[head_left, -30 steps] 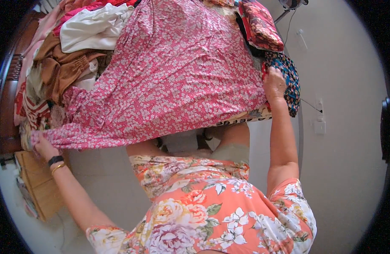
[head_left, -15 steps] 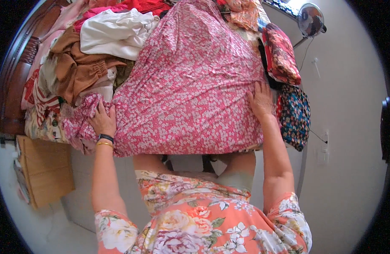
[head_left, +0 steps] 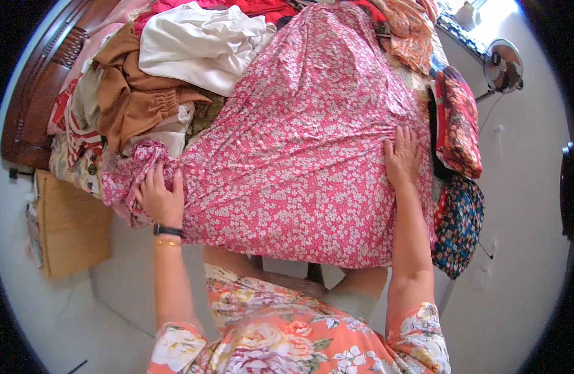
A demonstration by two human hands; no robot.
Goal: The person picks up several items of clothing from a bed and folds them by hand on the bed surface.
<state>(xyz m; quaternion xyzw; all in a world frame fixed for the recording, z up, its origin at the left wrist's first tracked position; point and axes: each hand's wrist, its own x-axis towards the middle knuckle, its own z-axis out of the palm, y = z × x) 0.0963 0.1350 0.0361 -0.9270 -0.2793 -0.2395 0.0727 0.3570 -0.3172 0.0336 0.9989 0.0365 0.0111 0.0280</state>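
Note:
A pink garment with small white flowers (head_left: 306, 131), flared like a skirt or dress, lies spread over the bed and hangs at its near edge. My left hand (head_left: 161, 196) rests on its left side, beside a bunched part of the cloth, with fingers apart and slightly bent. On the right side, my right hand (head_left: 403, 157) lies flat on the garment, fingers stretched out. Creases run across the cloth between the two hands. The garment's far end narrows near the top of the view.
Left of the garment lie a brown garment (head_left: 134, 100) and a white cloth (head_left: 200, 47). Folded red flowered fabric (head_left: 458, 121) and a dark patterned bundle (head_left: 461, 227) sit at the right edge. A fan (head_left: 504, 65) stands beyond; a wooden headboard (head_left: 44, 81) is at left.
The whole view has shifted, so the bed appears lower and further right. Both hands stay on the garment; creases by my right hand look more pronounced.

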